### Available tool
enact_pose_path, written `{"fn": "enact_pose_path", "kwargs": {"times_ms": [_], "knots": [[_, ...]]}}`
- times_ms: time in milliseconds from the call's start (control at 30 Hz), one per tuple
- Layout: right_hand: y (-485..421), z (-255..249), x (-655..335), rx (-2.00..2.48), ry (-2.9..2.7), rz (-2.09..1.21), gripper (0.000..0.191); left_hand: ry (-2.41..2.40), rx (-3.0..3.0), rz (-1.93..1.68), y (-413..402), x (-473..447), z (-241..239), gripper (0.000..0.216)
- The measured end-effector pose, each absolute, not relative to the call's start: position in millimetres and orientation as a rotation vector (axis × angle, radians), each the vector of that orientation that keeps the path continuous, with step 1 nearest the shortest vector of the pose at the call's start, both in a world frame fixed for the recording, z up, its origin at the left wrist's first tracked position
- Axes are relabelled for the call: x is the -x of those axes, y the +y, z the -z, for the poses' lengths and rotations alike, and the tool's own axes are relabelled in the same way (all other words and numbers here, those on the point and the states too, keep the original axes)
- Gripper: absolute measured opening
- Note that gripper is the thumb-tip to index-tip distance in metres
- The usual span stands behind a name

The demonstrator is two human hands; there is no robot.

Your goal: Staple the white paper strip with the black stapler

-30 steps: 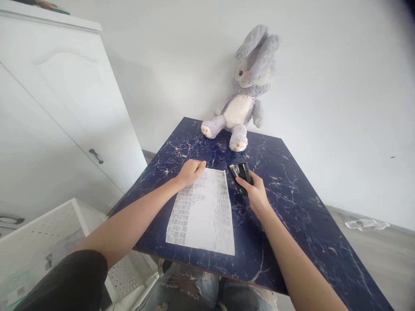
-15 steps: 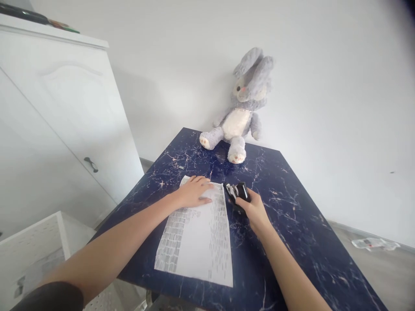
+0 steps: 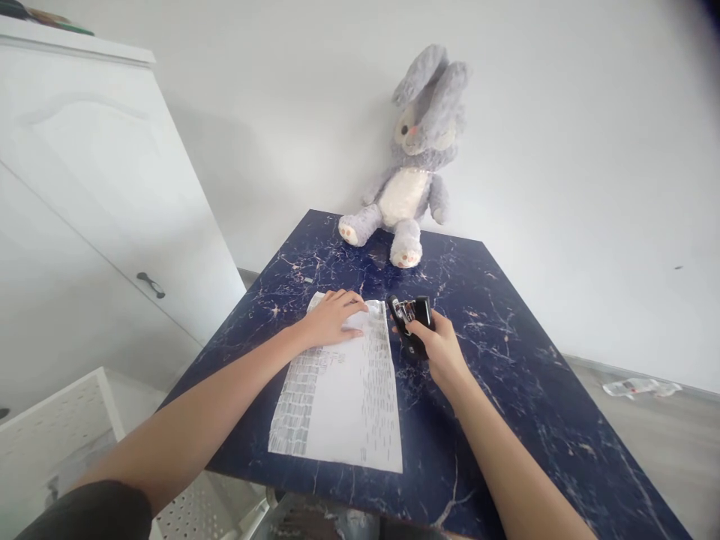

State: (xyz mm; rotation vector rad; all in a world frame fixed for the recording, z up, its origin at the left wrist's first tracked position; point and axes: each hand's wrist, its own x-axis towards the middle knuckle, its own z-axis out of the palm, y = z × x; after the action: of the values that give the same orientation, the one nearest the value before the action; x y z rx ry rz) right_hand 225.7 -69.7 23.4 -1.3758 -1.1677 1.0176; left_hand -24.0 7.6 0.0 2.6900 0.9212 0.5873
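A printed sheet of paper (image 3: 349,405) lies on the dark blue marbled table (image 3: 484,450). My left hand (image 3: 334,319) rests flat on the sheet's far part, fingers spread, covering some of the print. In my right hand (image 3: 442,341) is a black stapler (image 3: 413,322), gripped just right of the sheet's far right corner. Bare metal shows in the stapler's top, so it looks opened up. My fingers hide part of its body.
A grey plush rabbit (image 3: 405,187) sits at the table's far edge against the wall. To the left stands a white cabinet (image 3: 112,180), with a white perforated basket (image 3: 106,405) below it. A clear plastic item (image 3: 641,387) lies on the floor at right.
The whole view has shifted a little, so the table and rabbit sit higher in it. My left hand stays on the paper, and my right hand still holds the stapler beside it.
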Motion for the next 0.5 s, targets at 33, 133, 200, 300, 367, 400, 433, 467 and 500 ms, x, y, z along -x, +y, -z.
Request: {"fn": "enact_pose_path", "kwargs": {"times_ms": [33,133,200,300,367,400,433,467,500], "knots": [[-69,-24,-229,1.400,-1.205,-0.993,0.036,0.911,-2.690,-0.605,8,24,0,0.041],[-65,-29,-241,1.499,-1.365,-0.894,0.036,0.891,-2.690,-0.632,10,25,0,0.040],[-63,-31,-250,1.592,-1.466,-0.773,0.037,0.876,-2.696,-0.641,11,25,2,0.039],[-59,-30,-263,1.731,-1.572,-0.580,0.037,0.863,-2.703,-0.660,12,25,4,0.038],[-56,-28,-269,1.789,-1.626,-0.511,0.034,0.855,-2.709,-0.665,13,25,4,0.037],[-56,-27,-270,1.805,-1.652,-0.495,0.032,0.855,-2.711,-0.666,13,25,4,0.037],[-55,-26,-271,1.814,-1.678,-0.482,0.030,0.856,-2.711,-0.666,13,25,4,0.037],[-55,-25,-270,1.814,-1.704,-0.474,0.028,0.858,-2.706,-0.666,13,25,3,0.037],[-55,-25,-269,1.808,-1.733,-0.471,0.027,0.861,-2.698,-0.666,13,26,3,0.037]]}}
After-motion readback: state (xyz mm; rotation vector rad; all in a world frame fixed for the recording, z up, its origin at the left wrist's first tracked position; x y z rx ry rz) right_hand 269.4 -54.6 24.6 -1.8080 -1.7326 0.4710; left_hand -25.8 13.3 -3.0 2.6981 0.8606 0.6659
